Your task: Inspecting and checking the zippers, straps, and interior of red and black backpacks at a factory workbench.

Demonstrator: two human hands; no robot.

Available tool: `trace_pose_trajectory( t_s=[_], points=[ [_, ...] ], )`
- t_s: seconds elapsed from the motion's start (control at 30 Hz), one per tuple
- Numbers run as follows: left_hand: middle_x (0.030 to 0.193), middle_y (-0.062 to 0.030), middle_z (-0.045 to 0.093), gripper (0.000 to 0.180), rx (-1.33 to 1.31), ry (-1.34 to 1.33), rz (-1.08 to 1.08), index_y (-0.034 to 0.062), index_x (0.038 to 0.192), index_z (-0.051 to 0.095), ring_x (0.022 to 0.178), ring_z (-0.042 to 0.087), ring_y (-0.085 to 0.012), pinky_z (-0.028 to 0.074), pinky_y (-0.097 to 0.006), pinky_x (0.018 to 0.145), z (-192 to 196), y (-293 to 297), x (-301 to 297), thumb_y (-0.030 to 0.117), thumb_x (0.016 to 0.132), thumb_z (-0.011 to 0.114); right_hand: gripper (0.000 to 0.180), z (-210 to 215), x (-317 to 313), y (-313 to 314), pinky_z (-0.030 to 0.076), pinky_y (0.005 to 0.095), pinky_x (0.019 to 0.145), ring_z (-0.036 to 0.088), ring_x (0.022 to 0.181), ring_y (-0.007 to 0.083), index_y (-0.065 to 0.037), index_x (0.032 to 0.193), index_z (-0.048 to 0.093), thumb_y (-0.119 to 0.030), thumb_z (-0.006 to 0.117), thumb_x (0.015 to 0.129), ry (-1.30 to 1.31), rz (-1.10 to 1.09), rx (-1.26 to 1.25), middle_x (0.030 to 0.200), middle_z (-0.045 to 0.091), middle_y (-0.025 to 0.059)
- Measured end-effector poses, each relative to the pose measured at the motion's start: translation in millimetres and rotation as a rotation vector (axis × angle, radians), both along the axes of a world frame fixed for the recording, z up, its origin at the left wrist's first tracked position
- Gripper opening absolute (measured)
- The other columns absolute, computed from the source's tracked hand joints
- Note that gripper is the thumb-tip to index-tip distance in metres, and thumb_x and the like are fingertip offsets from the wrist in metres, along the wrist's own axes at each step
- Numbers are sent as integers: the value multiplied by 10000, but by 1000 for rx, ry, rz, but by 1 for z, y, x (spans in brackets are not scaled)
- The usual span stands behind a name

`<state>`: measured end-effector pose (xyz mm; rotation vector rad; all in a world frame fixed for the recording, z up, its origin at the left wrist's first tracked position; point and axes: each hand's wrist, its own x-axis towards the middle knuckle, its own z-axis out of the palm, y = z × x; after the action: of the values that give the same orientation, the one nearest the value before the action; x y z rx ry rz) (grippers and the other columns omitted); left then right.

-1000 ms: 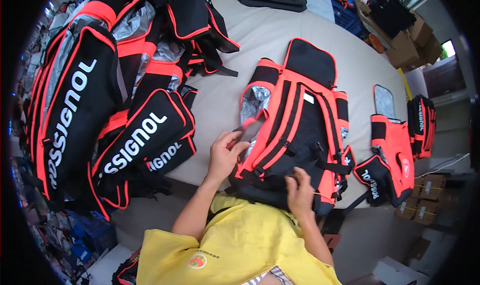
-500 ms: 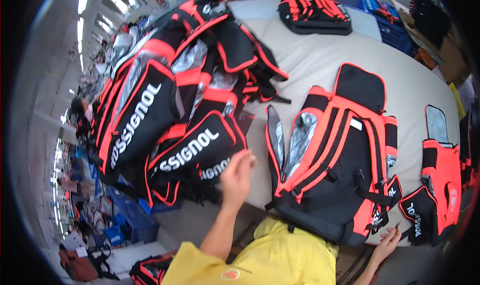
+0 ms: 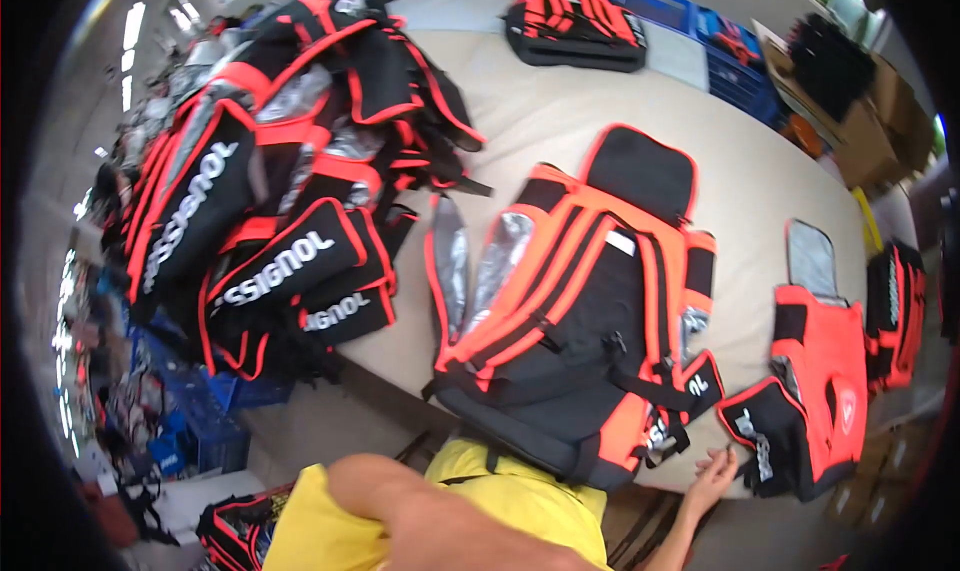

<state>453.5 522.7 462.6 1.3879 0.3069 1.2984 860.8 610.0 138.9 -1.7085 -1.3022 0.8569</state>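
A black and coral-orange backpack (image 3: 590, 331) lies on the table in front of me, straps up and its top flap spread toward the far side. Silvery lining shows in its open left side. My right hand (image 3: 712, 476) is at the table's near edge, between this backpack and a second orange bag (image 3: 825, 391) on the right. Its fingers are curled around a small dark pointed tool, mostly hidden. My left forearm bends across my yellow shirt, blurred; the left hand itself is out of the picture below.
On the left a tall heap of black and orange bags (image 3: 280, 256) overhangs the pale table (image 3: 740, 171). One folded bag (image 3: 578, 36) sits at the far edge. Blue crates (image 3: 655, 9) and a cardboard box (image 3: 875, 141) stand behind; another bag (image 3: 893, 311) is farther right.
My left hand has dropped from beside the heap to below the picture, its forearm swinging across my body. The right hand stays near the table edge. The whole view has shifted right.
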Motion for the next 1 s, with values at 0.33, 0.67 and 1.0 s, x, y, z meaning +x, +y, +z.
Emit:
trace_pose_trajectory(
  t_s=[0.33, 0.67, 1.0],
  points=[
    [1293, -188, 677, 556, -127, 332, -202, -52, 1336, 613, 1181, 677, -318, 545, -397, 968, -109, 38, -22, 263, 912, 789, 397, -35, 25, 14, 419, 230, 594, 569, 711, 77, -51, 1435, 564, -329, 493, 1162, -129, 28, -11, 1045, 674, 35],
    [1218, -235, 698, 336, -326, 1283, 1714, 3, 1193, 730, 1123, 674, -429, 543, -503, 936, -283, 77, -314, 250, 965, 743, 399, 42, -75, -23, 595, 342, 718, 719, 827, 247, 45, 1427, 574, -223, 571, 1131, -406, -4, -30, 1081, 735, 211],
    [944, 21, 691, 277, -1173, -213, 1277, -25, 1076, 741, 881, 581, -54, 474, -239, 801, -337, 59, -341, 243, 1075, 668, 466, 77, -153, -30, 609, 376, 973, 715, 1130, 314, 83, 1421, 568, -285, 542, 1136, -644, -82, -210, 1333, 663, 257]
  ],
)
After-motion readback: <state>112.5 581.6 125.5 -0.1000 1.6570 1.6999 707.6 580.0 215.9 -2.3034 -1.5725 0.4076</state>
